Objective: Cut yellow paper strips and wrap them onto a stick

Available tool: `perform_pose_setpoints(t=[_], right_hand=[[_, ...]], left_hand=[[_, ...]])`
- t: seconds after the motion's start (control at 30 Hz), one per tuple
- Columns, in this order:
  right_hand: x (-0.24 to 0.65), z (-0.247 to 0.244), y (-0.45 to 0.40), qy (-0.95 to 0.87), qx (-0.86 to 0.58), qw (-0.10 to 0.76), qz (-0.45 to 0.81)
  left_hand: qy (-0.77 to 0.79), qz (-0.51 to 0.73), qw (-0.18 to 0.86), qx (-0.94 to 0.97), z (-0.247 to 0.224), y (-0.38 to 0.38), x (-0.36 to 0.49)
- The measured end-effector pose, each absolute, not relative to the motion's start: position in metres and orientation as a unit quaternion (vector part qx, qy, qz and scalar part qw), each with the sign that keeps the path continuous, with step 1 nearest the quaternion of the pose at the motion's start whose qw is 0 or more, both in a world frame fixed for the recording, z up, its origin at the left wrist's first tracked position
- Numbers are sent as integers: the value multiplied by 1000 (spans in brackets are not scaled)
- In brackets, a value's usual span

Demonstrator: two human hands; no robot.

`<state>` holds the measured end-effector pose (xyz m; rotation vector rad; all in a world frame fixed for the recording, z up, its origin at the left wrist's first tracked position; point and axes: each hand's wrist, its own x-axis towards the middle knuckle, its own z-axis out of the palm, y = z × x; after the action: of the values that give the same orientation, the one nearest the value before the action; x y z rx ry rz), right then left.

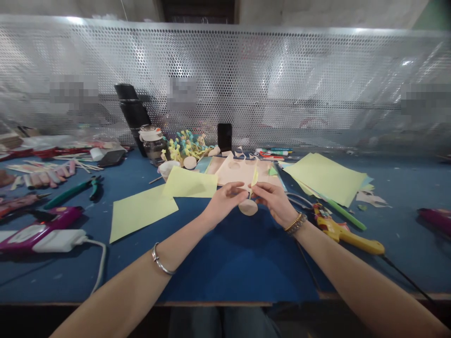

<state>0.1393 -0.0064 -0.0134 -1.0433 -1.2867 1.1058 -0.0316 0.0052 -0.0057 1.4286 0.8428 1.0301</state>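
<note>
Left hand (222,203), right hand (273,203): fingers closed, pinching yellow paper bit (254,178) | pink paper sheet (234,171) has round holes | paper disk (248,207) below hands

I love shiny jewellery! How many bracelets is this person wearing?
3: a silver bangle on the left wrist, and a gold bracelet and a dark beaded bracelet on the right wrist. Another could be hidden behind a wrist.

Blue-topped workbench (225,263), loose pale yellow paper sheets (141,211), green-handled pliers (75,192), yellow hot glue gun (343,237)
</note>
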Motion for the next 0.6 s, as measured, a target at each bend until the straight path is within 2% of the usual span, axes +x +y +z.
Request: perform_pose_setpoints(t=[0.2, 0.6], right_hand=[[139, -14, -6, -504, -428, 561, 499], [136, -12, -9, -510, -431, 556, 495]], left_hand=[[351, 380, 525, 675, -14, 8, -30], [385, 401, 510, 657, -13, 8, -30]])
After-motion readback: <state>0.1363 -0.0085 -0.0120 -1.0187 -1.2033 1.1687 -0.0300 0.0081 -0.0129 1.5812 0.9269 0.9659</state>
